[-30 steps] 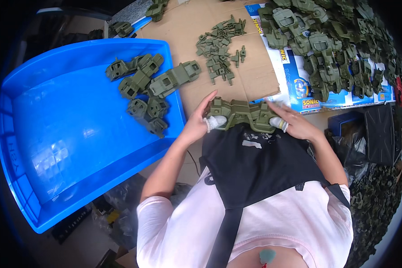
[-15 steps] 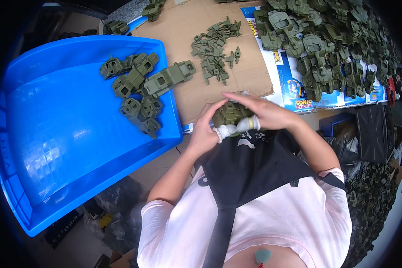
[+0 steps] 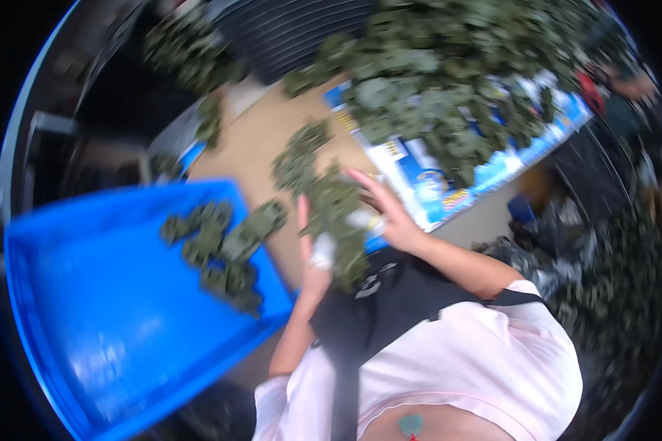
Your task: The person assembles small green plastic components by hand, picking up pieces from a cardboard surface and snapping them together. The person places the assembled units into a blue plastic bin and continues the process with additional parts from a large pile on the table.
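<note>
Between my two hands is an olive-green plastic toy vehicle body (image 3: 337, 220), held in front of my black apron and smeared by motion. My left hand (image 3: 315, 257) grips its left side, a white covering on the thumb. On the other side my right hand (image 3: 390, 220) holds it, fingers stretched along the edge, with a whitish wrap on its thumb too. Just beyond lies a heap of small green plastic parts (image 3: 301, 154) on the cardboard (image 3: 246, 140), partly hidden by the held body.
At left stands a blue plastic bin (image 3: 125, 323), several green vehicle bodies (image 3: 217, 246) at its right side. A big pile of green bodies (image 3: 434, 81) covers the printed blue-and-white sheet (image 3: 449, 209) at upper right. Another person's hand (image 3: 636, 87) shows at the far right.
The view has swung, and the scene sits differently in the picture. The vehicle body, close to my apron before, now stands lengthwise between my hands, more of it showing.
</note>
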The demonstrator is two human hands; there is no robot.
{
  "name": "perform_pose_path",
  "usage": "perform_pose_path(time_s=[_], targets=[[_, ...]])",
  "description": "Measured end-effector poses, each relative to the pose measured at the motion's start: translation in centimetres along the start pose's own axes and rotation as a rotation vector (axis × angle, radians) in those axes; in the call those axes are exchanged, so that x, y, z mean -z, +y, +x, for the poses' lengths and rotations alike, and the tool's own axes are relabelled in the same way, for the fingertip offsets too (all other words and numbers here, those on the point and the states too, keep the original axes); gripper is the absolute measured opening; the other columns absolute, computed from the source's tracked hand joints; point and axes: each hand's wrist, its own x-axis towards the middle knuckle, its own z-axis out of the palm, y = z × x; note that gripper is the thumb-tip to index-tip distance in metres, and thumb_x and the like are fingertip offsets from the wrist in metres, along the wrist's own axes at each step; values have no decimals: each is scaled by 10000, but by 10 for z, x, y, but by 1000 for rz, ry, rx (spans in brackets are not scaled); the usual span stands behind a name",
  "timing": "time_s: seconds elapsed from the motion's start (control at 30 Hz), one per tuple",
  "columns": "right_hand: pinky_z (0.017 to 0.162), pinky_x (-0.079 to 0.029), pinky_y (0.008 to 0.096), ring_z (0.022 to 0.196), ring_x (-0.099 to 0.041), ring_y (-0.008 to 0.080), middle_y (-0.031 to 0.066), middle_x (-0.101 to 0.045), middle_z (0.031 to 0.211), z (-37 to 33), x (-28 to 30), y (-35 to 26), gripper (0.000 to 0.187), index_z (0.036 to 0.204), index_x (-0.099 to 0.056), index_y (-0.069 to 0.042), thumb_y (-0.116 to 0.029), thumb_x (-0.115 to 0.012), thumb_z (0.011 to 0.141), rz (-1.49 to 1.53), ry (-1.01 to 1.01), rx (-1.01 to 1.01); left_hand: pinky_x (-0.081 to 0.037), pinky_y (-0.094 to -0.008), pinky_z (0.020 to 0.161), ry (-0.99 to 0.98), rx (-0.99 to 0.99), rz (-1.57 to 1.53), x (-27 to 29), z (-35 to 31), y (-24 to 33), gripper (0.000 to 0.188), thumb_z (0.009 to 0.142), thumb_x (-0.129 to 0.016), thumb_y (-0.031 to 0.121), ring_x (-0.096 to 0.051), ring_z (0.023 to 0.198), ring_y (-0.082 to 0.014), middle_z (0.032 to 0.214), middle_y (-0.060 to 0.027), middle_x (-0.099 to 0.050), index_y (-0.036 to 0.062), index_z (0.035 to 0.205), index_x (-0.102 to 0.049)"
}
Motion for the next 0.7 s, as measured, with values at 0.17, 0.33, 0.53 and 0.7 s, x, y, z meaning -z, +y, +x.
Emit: perform_pose_path(time_s=[0.17, 0.33, 0.53, 0.7], targets=[[1051, -243, 403, 1216, -364, 341, 174, -404, 1312, -9, 55, -51, 796, 1378, -255, -140, 0, -576, 663, -648, -530, 79, -346, -328, 952, -354, 70, 293, -5, -6, 12, 564, 818, -578, 206, -442, 1146, -244, 1228, -144, -499, 13, 1310, -382], [997, -312, 389, 1110, -468, 319, 137, -477, 1252, -58, 99, -26, 677, 1315, -384, -145, -28, -608, 687, -525, -226, 13, -314, -407, 997, -412, -29, 485, 1, 12, 36, 1055, 591, -786, 349, -397, 1194, -322, 1338, -193, -355, 33, 1385, -167], [952, -353, 325, 1106, -485, 203, 101, -506, 1228, -94, 102, 5, 529, 1252, -459, -86, -101, -656, 761, -280, -4, 38, -412, -354, 930, -366, 171, 353, -23, 0, 26, 969, 593, -803, 68, -488, 1111, -233, 1250, -151, -432, 36, 1361, -211], [962, -353, 365, 1133, -482, 251, 117, -530, 1204, -120, 126, -4, 548, 1196, -518, -49, -279, -673, 723, -476, 153, -231, -262, -382, 1042, -505, 87, 286, -52, 10, 1, 886, 668, -740, 89, -299, 1274, -284, 1359, -177, -288, 40, 1369, -200]])
